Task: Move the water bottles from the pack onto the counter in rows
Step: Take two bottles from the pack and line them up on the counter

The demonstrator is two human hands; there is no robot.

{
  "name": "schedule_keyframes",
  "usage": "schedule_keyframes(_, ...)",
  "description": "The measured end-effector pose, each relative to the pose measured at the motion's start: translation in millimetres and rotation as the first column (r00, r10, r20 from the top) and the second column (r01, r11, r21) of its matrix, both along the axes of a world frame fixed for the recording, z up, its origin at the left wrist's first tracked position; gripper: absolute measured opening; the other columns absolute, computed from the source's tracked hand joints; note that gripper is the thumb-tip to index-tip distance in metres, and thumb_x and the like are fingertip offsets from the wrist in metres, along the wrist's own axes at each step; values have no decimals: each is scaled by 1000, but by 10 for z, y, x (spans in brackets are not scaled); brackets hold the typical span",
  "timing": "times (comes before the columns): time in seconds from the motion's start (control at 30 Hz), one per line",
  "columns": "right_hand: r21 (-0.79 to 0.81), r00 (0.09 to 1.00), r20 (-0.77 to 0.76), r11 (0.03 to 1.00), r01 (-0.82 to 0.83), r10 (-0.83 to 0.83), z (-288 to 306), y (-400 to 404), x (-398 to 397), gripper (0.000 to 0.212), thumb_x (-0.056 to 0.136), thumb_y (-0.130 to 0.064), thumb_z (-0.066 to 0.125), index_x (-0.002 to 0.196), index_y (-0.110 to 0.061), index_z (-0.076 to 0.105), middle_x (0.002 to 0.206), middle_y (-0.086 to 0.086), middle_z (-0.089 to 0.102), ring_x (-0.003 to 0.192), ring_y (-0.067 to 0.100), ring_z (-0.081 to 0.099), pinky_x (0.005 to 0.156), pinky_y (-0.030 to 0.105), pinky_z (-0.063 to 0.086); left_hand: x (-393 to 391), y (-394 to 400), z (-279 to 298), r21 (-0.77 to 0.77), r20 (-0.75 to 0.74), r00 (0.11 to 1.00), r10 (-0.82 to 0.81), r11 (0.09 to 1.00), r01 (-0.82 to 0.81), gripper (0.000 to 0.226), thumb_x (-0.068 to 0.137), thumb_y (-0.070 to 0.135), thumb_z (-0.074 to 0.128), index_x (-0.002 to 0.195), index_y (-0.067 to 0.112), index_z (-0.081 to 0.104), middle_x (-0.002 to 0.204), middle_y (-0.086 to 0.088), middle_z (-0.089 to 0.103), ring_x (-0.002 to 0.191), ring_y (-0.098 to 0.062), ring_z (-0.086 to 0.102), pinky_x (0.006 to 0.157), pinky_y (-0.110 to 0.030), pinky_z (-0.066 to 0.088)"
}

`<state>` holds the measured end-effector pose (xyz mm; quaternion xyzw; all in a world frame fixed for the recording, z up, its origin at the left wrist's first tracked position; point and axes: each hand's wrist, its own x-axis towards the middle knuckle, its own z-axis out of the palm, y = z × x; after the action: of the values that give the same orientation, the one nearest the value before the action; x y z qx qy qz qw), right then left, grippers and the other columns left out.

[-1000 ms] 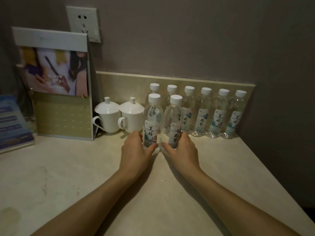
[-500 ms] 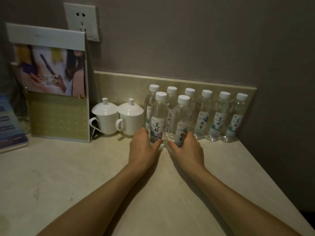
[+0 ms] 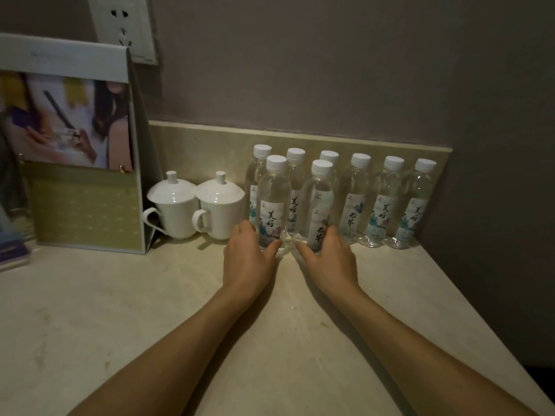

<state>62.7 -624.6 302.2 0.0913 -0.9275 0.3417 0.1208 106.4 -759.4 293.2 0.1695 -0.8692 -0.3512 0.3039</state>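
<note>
Left hand (image 3: 247,259) grips the base of the front-left bottle (image 3: 272,205), thumb curled across the lower label, fingers wrapped behind. Right hand (image 3: 329,259) does the same on the front-right bottle (image 3: 319,208), thumb on its near side. Both bottles upright on the bench (image 3: 150,310), just beside each other, white caps on. Thumb tips close, not touching.

Directly behind: back row of six bottles (image 3: 387,199) standing against the low backsplash (image 3: 210,145), caps on, labels facing forward. The two held bottles sit right in front of the left end of that row, overlapping the first three; can't tell if they touch them. The three on the right of the row stand in plain sight, near the bench's right corner.

Left of the bottles: two white lidded cups (image 3: 198,205), side by side, handles pointing left, the nearer one just beside the left hand's bottle. Further left a standing display card (image 3: 81,145) with a blurred photo on top. Wall socket (image 3: 123,25) above it. Blue booklet (image 3: 12,247) at far left edge, partly cut off.
</note>
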Motion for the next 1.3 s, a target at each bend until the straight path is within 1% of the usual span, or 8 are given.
schedule_keyframes(0.17, -1, 999, -33, 1000, -23, 23, -11, 11, -15, 49, 88, -49, 60, 121, -15, 47, 123, 5, 57, 110, 26, 57, 86, 41, 52, -10, 4, -4, 10, -4, 1000, 0, 1000, 0, 36, 84, 34, 73, 105, 14, 52, 103, -3, 56, 92, -19, 56, 78, -36, 54)
schedule_keyframes(0.23, 0, 998, -46, 1000, -30, 30, -16, 18, -13, 48, 88, -49, 59, 120, -14, 48, 121, 5, 56, 109, 26, 56, 86, 40, 51, -18, 0, -11, 14, -4, 1000, 1, 1000, -1, 36, 83, 34, 74, 104, 15, 52, 102, -3, 57, 91, -18, 56, 74, -32, 53)
schedule_keyframes(0.37, -18, 999, -43, 1000, -24, 23, 5, -39, -30, 55, 86, -49, 63, 125, -15, 45, 121, 4, 55, 109, 23, 57, 79, 32, 49, -17, -11, -10, -8, -19, 1000, 15, 1000, -15, 37, 81, 37, 76, 97, 20, 48, 94, 3, 52, 83, -12, 50, 58, -12, 30)
schedule_keyframes(0.47, -28, 999, -45, 1000, 11, -12, 12, -93, -29, 56, 84, -49, 66, 121, -16, 42, 119, 4, 55, 104, 23, 57, 70, 29, 41, -27, -19, -15, 5, -40, 999, -11, 1000, 11, 38, 80, 36, 77, 103, 19, 51, 99, 2, 55, 89, -13, 54, 66, -17, 39)
schedule_keyframes(0.6, -28, 998, -37, 998, 49, -50, 18, -124, -37, 60, 82, -50, 68, 122, -15, 41, 122, 5, 55, 107, 26, 58, 75, 35, 47, -37, -36, -19, 5, -73, 996, -59, 998, 59, 45, 82, 34, 76, 117, 15, 55, 111, -2, 62, 99, -15, 59, 76, -23, 44)
schedule_keyframes(1.03, -4, 995, -37, 995, 96, -96, 35, -163, -23, 66, 80, -52, 69, 124, -15, 37, 123, 7, 54, 106, 29, 59, 79, 42, 54, -48, -74, -30, -17, -91, 992, -91, 996, 90, 43, 82, 31, 76, 116, 16, 55, 111, -2, 60, 95, -9, 54, 70, -13, 40)
schedule_keyframes(1.23, 32, 998, -34, 998, 48, -47, 42, -151, -18, 65, 84, -51, 65, 129, -13, 37, 131, 9, 52, 114, 29, 56, 85, 42, 53, -56, -87, -40, 15, -92, 992, -90, 996, 92, 42, 81, 32, 77, 112, 18, 53, 109, 0, 61, 94, -11, 57, 67, -12, 41)
schedule_keyframes(1.3, 34, 998, -35, 998, 49, -48, 42, -151, -9, 65, 85, -51, 64, 130, -12, 37, 131, 8, 51, 113, 29, 56, 84, 41, 53, -68, -98, -39, 23, -82, 993, -89, 996, 91, 41, 80, 32, 77, 111, 18, 53, 109, -1, 61, 95, -13, 59, 71, -19, 48)
